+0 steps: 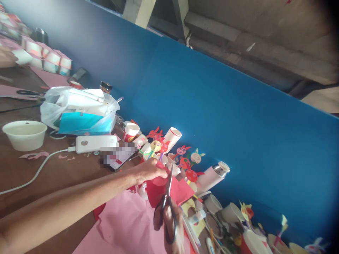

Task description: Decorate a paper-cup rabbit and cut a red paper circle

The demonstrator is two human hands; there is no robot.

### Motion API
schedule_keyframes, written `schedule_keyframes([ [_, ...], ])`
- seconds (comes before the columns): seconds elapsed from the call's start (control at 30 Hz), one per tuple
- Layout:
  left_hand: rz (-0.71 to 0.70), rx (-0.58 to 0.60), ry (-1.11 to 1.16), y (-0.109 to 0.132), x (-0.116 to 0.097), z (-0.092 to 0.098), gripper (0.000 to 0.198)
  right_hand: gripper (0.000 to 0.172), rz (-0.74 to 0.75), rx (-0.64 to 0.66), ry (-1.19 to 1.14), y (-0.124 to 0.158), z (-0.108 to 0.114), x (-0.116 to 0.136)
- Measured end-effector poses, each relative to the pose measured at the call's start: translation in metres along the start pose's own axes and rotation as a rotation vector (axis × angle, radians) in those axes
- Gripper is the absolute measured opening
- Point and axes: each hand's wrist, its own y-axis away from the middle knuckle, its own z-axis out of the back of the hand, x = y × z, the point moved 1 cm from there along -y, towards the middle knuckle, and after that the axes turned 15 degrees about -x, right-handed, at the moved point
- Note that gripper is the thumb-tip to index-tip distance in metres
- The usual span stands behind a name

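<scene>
My left hand [149,171] pinches the edge of a sheet of red paper [182,190] and holds it up above the table. In my right hand [174,225] is a pair of scissors [168,188] with black handles, gripped by the finger loops. The blades point up and lie across the red paper, close to my left fingertips. Whether the blades are apart is hard to make out. Beneath both hands spreads pink paper [129,222]. Just beyond the red paper stand several paper cups holding paper animal faces [192,174] on sticks.
Left of my arm are a white bowl [25,135], a plastic bag [84,123], a white power bank with cable [92,144] and a phone [122,157]. A pink thermos [212,178] leans by the blue partition [212,116]. More cups [255,241] crowd the lower right.
</scene>
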Motion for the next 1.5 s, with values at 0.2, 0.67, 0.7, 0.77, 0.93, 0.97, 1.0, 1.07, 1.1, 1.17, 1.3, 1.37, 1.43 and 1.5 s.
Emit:
schedule_keyframes([
  [0.2, -0.040, 0.062, 0.002, -0.005, 0.001, 0.003, 0.004, 0.029, 0.002, 0.017, -0.003, 0.030, -0.006, 0.007],
  [0.67, -0.007, 0.066, -0.037, -0.011, 0.008, 0.005, 0.010, 0.027, -0.006, 0.034, 0.028, 0.056, -0.014, 0.009],
  [0.7, -0.002, 0.067, -0.037, -0.011, 0.008, 0.006, 0.011, 0.027, -0.006, 0.037, 0.031, 0.056, -0.014, 0.010],
  [0.77, -0.004, 0.063, -0.043, -0.012, 0.009, 0.007, 0.012, 0.028, -0.005, 0.043, 0.039, 0.056, -0.013, 0.010],
  [0.93, -0.004, 0.048, -0.073, -0.011, 0.009, 0.007, 0.016, 0.027, 0.006, 0.053, 0.058, 0.057, -0.011, 0.009],
  [0.97, 0.008, 0.047, -0.073, -0.010, 0.009, 0.007, 0.017, 0.026, 0.008, 0.053, 0.062, 0.056, -0.010, 0.009],
  [1.0, 0.019, 0.046, -0.070, -0.010, 0.009, 0.007, 0.018, 0.025, 0.011, 0.053, 0.066, 0.056, -0.010, 0.009],
  [1.07, 0.026, 0.038, -0.080, -0.008, 0.008, 0.007, 0.020, 0.025, 0.014, 0.055, 0.073, 0.056, -0.010, 0.008],
  [1.1, 0.029, 0.033, -0.093, -0.008, 0.008, 0.007, 0.021, 0.026, 0.014, 0.057, 0.077, 0.056, -0.011, 0.008],
  [1.17, 0.033, 0.022, -0.115, -0.008, 0.009, 0.008, 0.023, 0.027, 0.012, 0.065, 0.081, 0.055, -0.012, 0.007],
  [1.3, 0.039, 0.010, -0.108, -0.011, 0.013, 0.009, 0.029, 0.027, 0.005, 0.087, 0.076, 0.055, -0.014, 0.004],
  [1.37, 0.042, 0.010, -0.122, -0.012, 0.014, 0.009, 0.030, 0.028, 0.001, 0.099, 0.070, 0.055, -0.015, 0.003],
  [1.43, 0.051, 0.001, -0.139, -0.012, 0.014, 0.009, 0.030, 0.029, -0.003, 0.110, 0.064, 0.055, -0.015, 0.001],
  [1.5, 0.055, -0.013, -0.142, -0.011, 0.013, 0.009, 0.031, 0.029, -0.007, 0.119, 0.056, 0.055, -0.015, -0.003],
])
